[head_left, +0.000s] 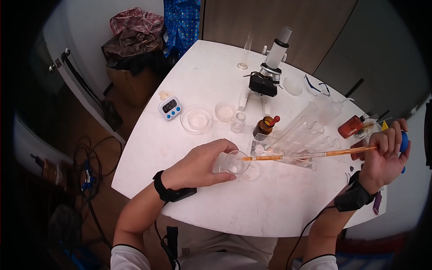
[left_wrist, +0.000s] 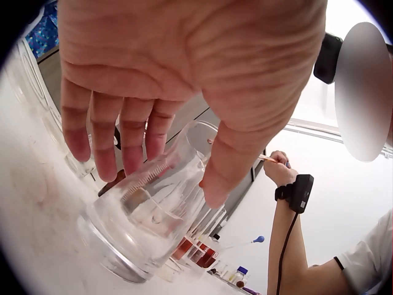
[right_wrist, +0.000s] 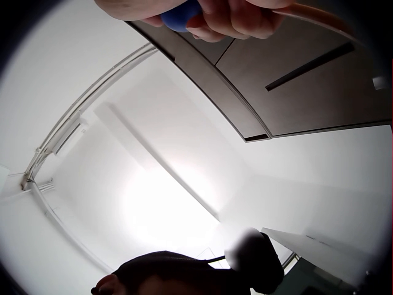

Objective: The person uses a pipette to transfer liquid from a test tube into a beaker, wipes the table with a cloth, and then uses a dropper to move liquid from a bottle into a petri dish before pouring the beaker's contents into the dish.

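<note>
My left hand grips a clear glass beaker round its side, thumb on one side and fingers on the other. The beaker leans over, its base close to the tabletop. Up at the right, my right hand holds a long glass pipette with orange-brown stretches along it. A blue rubber bulb shows within that hand. The pipette slopes slightly down to the left, its tip at the beaker's mouth. Beneath it stands a clear rack with several test tubes.
Behind the beaker are a brown dropper bottle with a red cap, a small glass jar, petri dishes and a timer. A microscope and a measuring cylinder stand farther back. A red-brown bottle lies at right.
</note>
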{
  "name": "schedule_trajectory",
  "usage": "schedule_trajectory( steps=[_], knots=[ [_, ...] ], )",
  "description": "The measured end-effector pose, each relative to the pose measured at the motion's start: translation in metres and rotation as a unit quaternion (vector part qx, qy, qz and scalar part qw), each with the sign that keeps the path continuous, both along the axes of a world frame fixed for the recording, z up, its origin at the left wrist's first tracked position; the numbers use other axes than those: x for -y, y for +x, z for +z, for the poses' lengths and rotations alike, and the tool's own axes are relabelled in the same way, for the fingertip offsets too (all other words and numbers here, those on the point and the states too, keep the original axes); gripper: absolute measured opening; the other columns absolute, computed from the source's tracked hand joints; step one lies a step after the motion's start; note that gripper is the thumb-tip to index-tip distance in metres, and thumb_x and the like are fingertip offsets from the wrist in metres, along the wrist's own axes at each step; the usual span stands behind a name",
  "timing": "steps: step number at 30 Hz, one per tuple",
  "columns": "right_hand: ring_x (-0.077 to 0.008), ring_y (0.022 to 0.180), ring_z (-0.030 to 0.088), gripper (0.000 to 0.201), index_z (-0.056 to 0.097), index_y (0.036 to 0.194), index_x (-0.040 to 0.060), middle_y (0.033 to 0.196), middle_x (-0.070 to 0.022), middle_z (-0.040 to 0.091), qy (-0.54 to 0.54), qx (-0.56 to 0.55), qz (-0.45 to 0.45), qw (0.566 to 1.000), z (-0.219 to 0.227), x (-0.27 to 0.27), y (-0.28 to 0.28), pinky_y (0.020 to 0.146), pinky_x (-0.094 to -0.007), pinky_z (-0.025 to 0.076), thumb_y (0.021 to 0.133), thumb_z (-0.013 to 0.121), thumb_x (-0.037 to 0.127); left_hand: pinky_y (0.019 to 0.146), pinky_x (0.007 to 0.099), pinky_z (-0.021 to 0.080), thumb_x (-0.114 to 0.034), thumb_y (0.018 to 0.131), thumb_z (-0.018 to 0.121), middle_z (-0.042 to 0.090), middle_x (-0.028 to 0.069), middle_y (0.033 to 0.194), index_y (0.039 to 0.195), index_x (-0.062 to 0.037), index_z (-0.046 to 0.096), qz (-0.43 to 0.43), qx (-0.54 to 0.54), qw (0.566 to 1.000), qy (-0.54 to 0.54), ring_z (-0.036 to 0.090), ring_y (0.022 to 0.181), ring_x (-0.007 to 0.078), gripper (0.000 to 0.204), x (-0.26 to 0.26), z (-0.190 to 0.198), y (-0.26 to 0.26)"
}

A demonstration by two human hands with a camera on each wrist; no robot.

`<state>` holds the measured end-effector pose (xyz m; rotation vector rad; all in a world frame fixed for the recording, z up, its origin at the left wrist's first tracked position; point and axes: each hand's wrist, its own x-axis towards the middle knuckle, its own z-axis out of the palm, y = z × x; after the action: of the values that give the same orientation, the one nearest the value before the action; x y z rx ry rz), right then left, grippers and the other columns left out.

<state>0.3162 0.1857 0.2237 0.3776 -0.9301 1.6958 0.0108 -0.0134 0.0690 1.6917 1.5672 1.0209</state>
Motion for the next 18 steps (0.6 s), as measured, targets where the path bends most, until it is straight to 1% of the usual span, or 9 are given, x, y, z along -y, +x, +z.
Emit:
schedule_trajectory(
  steps=[7, 9, 10, 11, 13, 14, 16, 17, 18],
  knots=[
    [-0.0051, 0.044, 0.026, 0.019, 0.043, 0.103, 0.0058, 0.062, 0.0017, 0.035, 0.015, 0.007, 0.010, 1.000, -0.008, 0.004, -0.003, 0.042, -0.0217, 0.022, 0.095, 0.048, 0.022, 0.105, 0.0357, 0.039, -0.019, 0.077, 0.081, 0.059, 0.0069, 0.127, 0.131, -0.0055, 0.053, -0.024, 0.094, 0.995, -0.027, 0.054, 0.120, 0.0207, 0.062, 0.006, 0.006, -0.027],
    [-0.0046, 0.044, 0.027, 0.019, 0.043, 0.103, 0.0069, 0.062, 0.0018, 0.036, 0.016, 0.002, 0.017, 1.000, -0.009, 0.006, -0.001, 0.042, -0.0215, 0.022, 0.095, 0.049, 0.023, 0.106, 0.0359, 0.039, -0.020, 0.078, 0.079, 0.059, 0.0084, 0.127, 0.129, -0.0052, 0.054, -0.024, 0.223, 0.974, -0.019, 0.054, 0.122, 0.0195, 0.059, 0.004, -0.002, -0.035],
    [-0.0046, 0.044, 0.027, 0.019, 0.043, 0.103, 0.0069, 0.062, 0.0018, 0.036, 0.016, 0.000, 0.019, 1.000, -0.010, 0.007, -0.001, 0.042, -0.0215, 0.022, 0.095, 0.049, 0.023, 0.106, 0.0355, 0.039, -0.031, 0.082, 0.073, 0.059, 0.0109, 0.126, 0.127, -0.0039, 0.054, -0.017, 0.263, 0.965, -0.014, 0.054, 0.123, 0.0199, 0.056, 0.004, 0.000, -0.034],
    [-0.0045, 0.043, 0.027, 0.018, 0.043, 0.103, 0.0073, 0.062, 0.0018, 0.036, 0.017, 0.000, 0.010, 1.000, -0.011, 0.010, -0.002, 0.042, -0.0215, 0.022, 0.095, 0.049, 0.023, 0.106, 0.0355, 0.039, -0.031, 0.082, 0.073, 0.059, 0.0109, 0.126, 0.127, -0.0039, 0.054, -0.015, 0.261, 0.965, -0.014, 0.054, 0.123, 0.0199, 0.056, 0.004, 0.000, -0.034],
    [-0.0044, 0.043, 0.027, 0.018, 0.042, 0.103, 0.0077, 0.062, 0.0018, 0.036, 0.018, -0.004, 0.002, 1.000, -0.011, 0.014, -0.004, 0.041, -0.0215, 0.021, 0.095, 0.049, 0.023, 0.105, 0.0352, 0.039, -0.043, 0.086, 0.064, 0.060, 0.0128, 0.125, 0.126, -0.0024, 0.054, 0.009, 0.329, 0.944, -0.017, 0.055, 0.121, 0.0205, 0.057, 0.002, -0.004, -0.035],
    [-0.0044, 0.043, 0.026, 0.019, 0.042, 0.103, 0.0079, 0.062, 0.0018, 0.036, 0.028, -0.002, 0.003, 1.000, -0.011, 0.017, -0.005, 0.041, -0.0215, 0.021, 0.095, 0.050, 0.023, 0.105, 0.0352, 0.039, -0.043, 0.086, 0.064, 0.060, 0.0128, 0.125, 0.126, -0.0024, 0.054, 0.009, 0.326, 0.945, -0.017, 0.055, 0.121, 0.0205, 0.057, 0.001, -0.007, -0.035],
    [-0.0044, 0.043, 0.026, 0.019, 0.042, 0.103, 0.0080, 0.062, 0.0019, 0.037, 0.037, -0.002, 0.003, 0.999, -0.010, 0.021, -0.006, 0.041, -0.0214, 0.021, 0.095, 0.050, 0.023, 0.103, 0.0350, 0.040, -0.051, 0.089, 0.052, 0.061, 0.0142, 0.124, 0.125, -0.0005, 0.054, -0.011, 0.396, 0.918, -0.008, 0.056, 0.119, 0.0220, 0.062, -0.001, -0.013, -0.038],
    [-0.0045, 0.042, 0.026, 0.019, 0.042, 0.104, 0.0082, 0.061, 0.0019, 0.037, 0.042, -0.001, 0.007, 0.999, -0.010, 0.023, -0.006, 0.041, -0.0215, 0.021, 0.095, 0.050, 0.023, 0.103, 0.0350, 0.040, -0.051, 0.089, 0.052, 0.061, 0.0142, 0.124, 0.125, -0.0005, 0.054, -0.011, 0.393, 0.919, -0.009, 0.056, 0.119, 0.0220, 0.062, -0.002, -0.016, -0.038],
    [-0.0046, 0.042, 0.026, 0.020, 0.041, 0.104, 0.0083, 0.061, 0.0019, 0.037, 0.047, 0.001, 0.012, 0.999, -0.010, 0.024, -0.007, 0.041, -0.0217, 0.021, 0.095, 0.050, 0.023, 0.101, 0.0334, 0.041, -0.048, 0.091, 0.049, 0.062, 0.0131, 0.122, 0.126, -0.0014, 0.054, -0.029, 0.443, 0.896, 0.001, 0.057, 0.117, 0.0202, 0.058, -0.002, -0.018, -0.039]
  ],
)
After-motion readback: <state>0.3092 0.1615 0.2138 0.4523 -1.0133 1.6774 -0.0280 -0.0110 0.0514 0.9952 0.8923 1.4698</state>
